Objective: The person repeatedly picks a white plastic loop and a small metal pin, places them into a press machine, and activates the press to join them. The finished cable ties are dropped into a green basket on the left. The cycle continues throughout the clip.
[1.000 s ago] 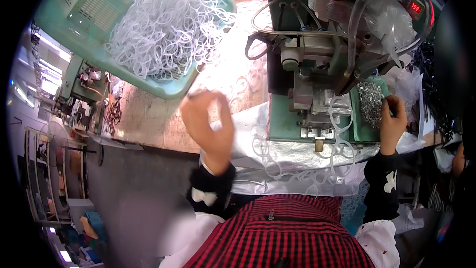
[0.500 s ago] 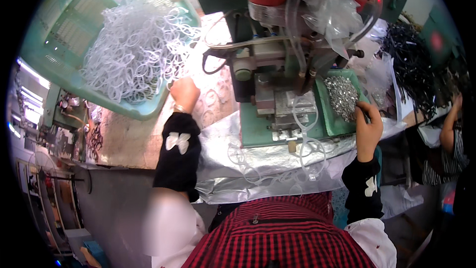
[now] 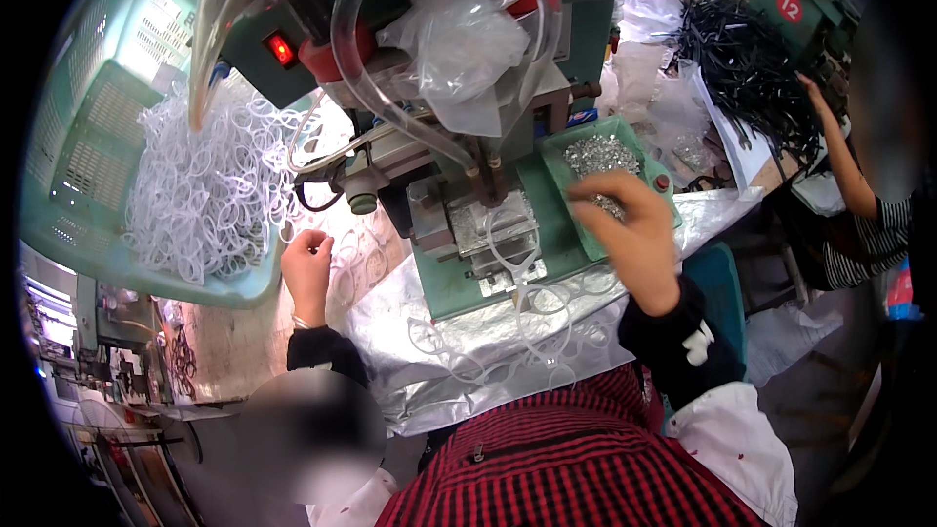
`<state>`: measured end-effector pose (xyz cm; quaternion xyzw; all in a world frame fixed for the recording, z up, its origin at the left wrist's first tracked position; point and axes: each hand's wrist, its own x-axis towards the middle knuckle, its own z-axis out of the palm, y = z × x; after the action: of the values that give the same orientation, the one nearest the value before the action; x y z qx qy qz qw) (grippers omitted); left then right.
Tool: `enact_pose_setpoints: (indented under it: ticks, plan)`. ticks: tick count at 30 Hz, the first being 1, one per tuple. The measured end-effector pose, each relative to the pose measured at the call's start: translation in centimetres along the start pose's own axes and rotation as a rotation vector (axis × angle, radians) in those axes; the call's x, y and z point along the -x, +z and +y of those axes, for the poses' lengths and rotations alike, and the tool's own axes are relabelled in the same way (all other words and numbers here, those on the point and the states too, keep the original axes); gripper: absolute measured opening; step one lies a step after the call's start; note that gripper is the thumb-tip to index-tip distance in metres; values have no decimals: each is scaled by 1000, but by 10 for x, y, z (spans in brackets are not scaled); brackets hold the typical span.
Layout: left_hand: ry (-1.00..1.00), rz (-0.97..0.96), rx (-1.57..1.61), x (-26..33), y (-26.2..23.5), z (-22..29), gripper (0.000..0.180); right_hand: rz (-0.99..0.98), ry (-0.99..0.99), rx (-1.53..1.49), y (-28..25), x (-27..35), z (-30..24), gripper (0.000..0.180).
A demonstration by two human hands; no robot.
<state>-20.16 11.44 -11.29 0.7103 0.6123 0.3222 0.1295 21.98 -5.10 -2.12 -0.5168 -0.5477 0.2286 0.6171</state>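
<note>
My left hand (image 3: 307,271) rests with its fingers curled shut beside the green basket (image 3: 73,151), close to the heap of white plastic rings (image 3: 210,185); nothing shows inside the fist. My right hand (image 3: 632,234) reaches into the small green tray (image 3: 564,185) on the green press machine (image 3: 459,283). Its fingertips are pinched together on the small shiny metal pieces (image 3: 597,154). Clear plastic rings (image 3: 532,327) lie under the press head and spill onto the silver foil sheet (image 3: 400,332) in front of me.
Clear hoses (image 3: 390,107) and a plastic bag (image 3: 459,39) hang over the machine. At the right a co-worker's arm (image 3: 841,161) reaches into a pile of black strips (image 3: 747,49). Shelving and clutter stand at the lower left.
My view has moved closer to the machine. My left hand has drawn back from the basket's rings toward the table. My right hand has shifted onto the metal pieces in the tray.
</note>
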Motion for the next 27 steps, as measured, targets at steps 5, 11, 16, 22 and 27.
enact_pose_setpoints:
  ticks: [5, 11, 16, 22, 27]
  plan:
    - [-191, 48, 828, 44, -4, 77, 22, -2, 97, -276, 55, -22, 4, 41]
    - [-181, 92, 1018, 80, -15, 160, 32, 51, 198, -421, 60, -13, -3, 44]
    - [626, 370, 617, 48, -59, 258, 32, 3, 277, -563, 65, -17, -33, 46]
    - [316, -363, 1142, 71, -66, 271, 28, -51, 163, -314, 44, -3, -46, 37]
    - [-515, -1062, 1320, 88, -31, 279, 36, 25, -101, 718, -5, -22, 33, 23]
